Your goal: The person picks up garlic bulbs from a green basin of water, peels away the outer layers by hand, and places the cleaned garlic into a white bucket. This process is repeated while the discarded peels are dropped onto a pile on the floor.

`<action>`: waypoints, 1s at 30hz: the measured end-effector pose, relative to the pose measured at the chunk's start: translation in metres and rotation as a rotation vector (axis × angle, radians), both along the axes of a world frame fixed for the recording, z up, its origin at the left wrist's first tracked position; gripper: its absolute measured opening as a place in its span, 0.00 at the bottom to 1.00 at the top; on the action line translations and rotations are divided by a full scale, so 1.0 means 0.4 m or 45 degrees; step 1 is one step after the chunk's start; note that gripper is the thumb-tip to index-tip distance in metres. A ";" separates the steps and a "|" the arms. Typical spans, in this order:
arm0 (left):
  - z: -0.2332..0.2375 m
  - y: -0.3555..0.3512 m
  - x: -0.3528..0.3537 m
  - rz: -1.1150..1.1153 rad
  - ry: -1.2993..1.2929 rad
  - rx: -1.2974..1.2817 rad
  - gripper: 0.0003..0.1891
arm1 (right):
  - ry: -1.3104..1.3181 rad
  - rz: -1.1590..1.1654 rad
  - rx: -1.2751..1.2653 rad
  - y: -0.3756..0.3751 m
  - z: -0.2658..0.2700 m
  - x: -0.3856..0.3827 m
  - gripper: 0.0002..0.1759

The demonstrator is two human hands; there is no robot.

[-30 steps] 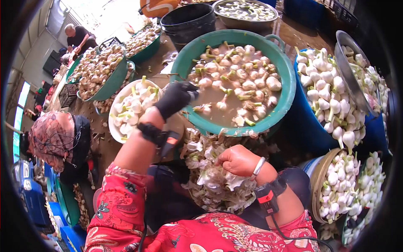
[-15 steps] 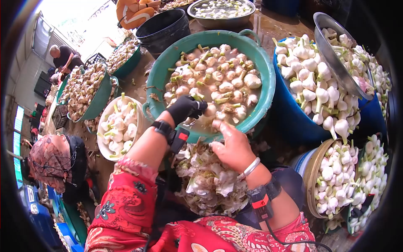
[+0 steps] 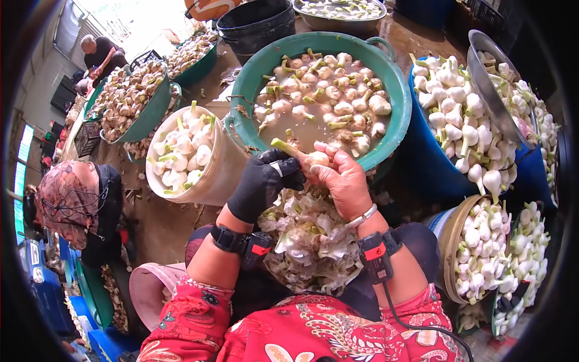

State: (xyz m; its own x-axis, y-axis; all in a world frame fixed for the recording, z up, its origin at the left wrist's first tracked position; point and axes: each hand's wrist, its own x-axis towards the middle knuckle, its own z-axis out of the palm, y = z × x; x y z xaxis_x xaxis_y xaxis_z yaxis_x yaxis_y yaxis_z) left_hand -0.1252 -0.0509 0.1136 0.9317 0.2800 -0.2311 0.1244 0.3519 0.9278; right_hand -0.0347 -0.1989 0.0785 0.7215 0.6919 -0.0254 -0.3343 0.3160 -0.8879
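Observation:
My left hand (image 3: 260,186), in a black glove with a pale band on one finger, is closed around the stem end of a garlic bulb (image 3: 317,158). The green cut stem pokes out above that hand. My bare right hand (image 3: 348,186) pinches the bulb's other side with thumb and fingers. Both hands are over the near rim of a green basin (image 3: 400,123), where several garlic bulbs (image 3: 342,108) sit in murky water. Below my hands lies a heap of papery garlic skins (image 3: 313,238).
A white bucket of peeled garlic (image 3: 232,158) stands left of the basin. To the right are a blue tub (image 3: 431,148) and a tan-rimmed bucket (image 3: 449,253), both full of white garlic. A person in a patterned head covering (image 3: 67,202) is at the left.
My left hand has come up out of the basin toward me, with a garlic bulb. My right hand has moved slightly right and now grips it too. The view has shifted.

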 end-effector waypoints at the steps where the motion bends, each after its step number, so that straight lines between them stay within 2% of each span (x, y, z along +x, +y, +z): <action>1: -0.003 0.001 0.001 0.004 -0.002 -0.005 0.13 | -0.002 0.004 -0.005 0.002 -0.001 0.000 0.23; 3: -0.007 0.005 0.007 0.011 0.011 0.027 0.13 | 0.189 -0.001 0.105 0.009 -0.003 -0.001 0.23; 7: 0.008 -0.003 0.016 0.131 -0.031 -0.066 0.13 | 0.019 0.031 0.019 0.007 0.016 -0.007 0.24; 10: 0.000 0.002 0.018 0.041 -0.069 0.007 0.13 | 0.058 0.081 0.041 0.007 -0.003 -0.001 0.26; 14: -0.023 0.006 0.022 0.016 -0.006 -0.001 0.12 | 0.225 0.107 0.091 0.010 -0.022 -0.003 0.23; 15: -0.021 0.003 0.020 0.002 -0.026 -0.062 0.12 | 0.291 0.106 0.205 0.007 -0.027 -0.005 0.22; 18: -0.019 -0.003 0.014 -0.015 -0.062 -0.116 0.13 | 0.370 0.111 0.195 -0.007 -0.022 0.002 0.22; 22: 0.002 -0.015 0.014 0.037 -0.084 -0.137 0.13 | 0.292 0.082 0.153 0.000 -0.017 -0.004 0.24; 24: -0.001 -0.018 0.018 0.052 -0.066 -0.151 0.13 | 0.018 0.034 -0.026 -0.002 -0.014 -0.011 0.26; 30: -0.028 0.000 0.023 0.004 -0.001 -0.024 0.14 | 0.156 -0.009 0.041 0.014 -0.021 -0.033 0.27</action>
